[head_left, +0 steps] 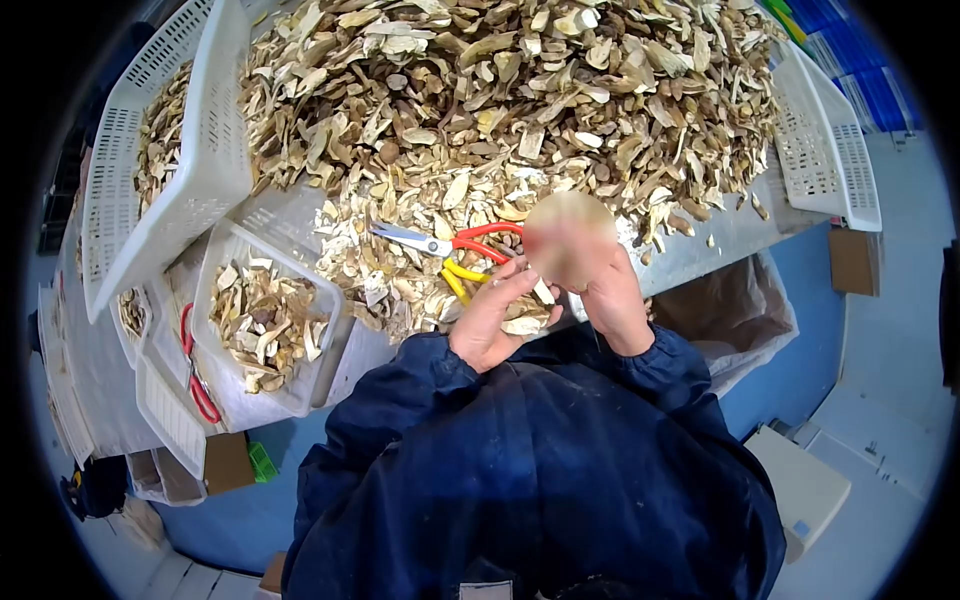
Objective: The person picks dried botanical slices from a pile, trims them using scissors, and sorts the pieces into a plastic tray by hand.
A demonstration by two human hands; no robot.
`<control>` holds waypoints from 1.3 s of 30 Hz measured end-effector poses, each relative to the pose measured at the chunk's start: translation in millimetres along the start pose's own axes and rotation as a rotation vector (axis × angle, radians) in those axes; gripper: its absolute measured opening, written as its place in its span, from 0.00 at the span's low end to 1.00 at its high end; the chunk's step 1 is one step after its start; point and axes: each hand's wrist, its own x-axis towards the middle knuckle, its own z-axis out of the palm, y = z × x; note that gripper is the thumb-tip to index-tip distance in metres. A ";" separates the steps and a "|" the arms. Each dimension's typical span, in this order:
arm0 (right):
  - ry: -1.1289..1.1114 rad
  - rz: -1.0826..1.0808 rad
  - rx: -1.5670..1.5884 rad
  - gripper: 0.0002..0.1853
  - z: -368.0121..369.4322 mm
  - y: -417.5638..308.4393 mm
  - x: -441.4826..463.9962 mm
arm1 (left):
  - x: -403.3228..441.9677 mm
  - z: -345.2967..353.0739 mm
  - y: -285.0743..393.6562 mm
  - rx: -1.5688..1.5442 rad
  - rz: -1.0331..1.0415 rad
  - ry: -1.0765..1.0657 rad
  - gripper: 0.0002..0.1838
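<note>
Worked with both hands close together at the near edge of a metal table (740,218), just in front of a dark blue coat (540,450). Bent the fingers of the left hand (490,322) inward, with its palm partly up, beside a pale slice (543,291) in the gap between the two hands. Could not tell a pinch on that slice from a mere touch. Had the right hand (603,288) opposite, with its fingers mostly lost in a round patch of blur; could not make out there anything gripped or released.

Saw red-handled scissors (440,246) in front, with blades pointing left and handles running up to the blur (so could not rule out contact with the right hand). Saw yellow handles (466,272) just below, near the left hand, over loose pale pieces.

Found a great heap of dried slices (480,80) beyond, lower and paler toward the hands. Noted a white basket (215,130) to its left, with more slices inside, and a perforated basket (850,165) at the right end. Saw a clear tub (326,345), partly filled with slices, near the left sleeve, and a red-handled tool (190,362) just beside.
</note>
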 end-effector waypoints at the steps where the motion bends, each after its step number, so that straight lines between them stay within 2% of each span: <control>1: 0.023 0.015 -0.027 0.15 -0.6 1.2 0.0 | -0.8 1.3 2.1 -0.015 0.002 0.024 0.17; 5: 0.092 0.074 -0.168 0.11 0.6 -0.7 -2.1 | 0.7 -0.3 6.0 -0.052 0.153 0.013 0.15; 8: 0.096 0.117 -0.172 0.09 3.8 -1.8 -4.2 | 0.8 -1.9 9.8 0.105 0.207 0.013 0.15; 12: 0.054 0.118 -0.100 0.09 17.9 -8.8 -8.8 | -2.0 1.2 6.9 0.155 0.167 0.083 0.14; 16: -0.138 0.119 -0.294 0.08 1.4 -0.1 -0.6 | -0.9 -2.6 3.7 0.090 0.170 0.112 0.13; 19: -0.117 0.209 -0.274 0.07 -5.1 -4.9 -1.1 | 1.0 -7.6 2.2 0.118 0.230 0.127 0.11; 23: -0.122 0.200 -0.195 0.06 -8.6 0.9 -1.2 | 2.1 -8.0 1.6 0.205 0.268 0.096 0.10; 28: -0.143 0.131 -0.120 0.05 -3.8 4.4 -2.9 | -1.2 -2.4 -0.9 0.162 0.195 0.107 0.09; 31: -0.154 0.115 -0.206 0.05 -5.8 5.8 -2.4 | -0.3 -4.0 -2.1 0.124 0.189 0.090 0.09; 34: -0.114 0.121 -0.179 0.05 -0.9 5.3 -3.9 | 0.8 -7.9 -3.1 0.087 0.163 0.052 0.09; 39: -0.241 0.227 -0.120 0.07 -10.1 -0.5 -1.0 | -4.3 -4.1 4.1 0.014 0.062 0.050 0.11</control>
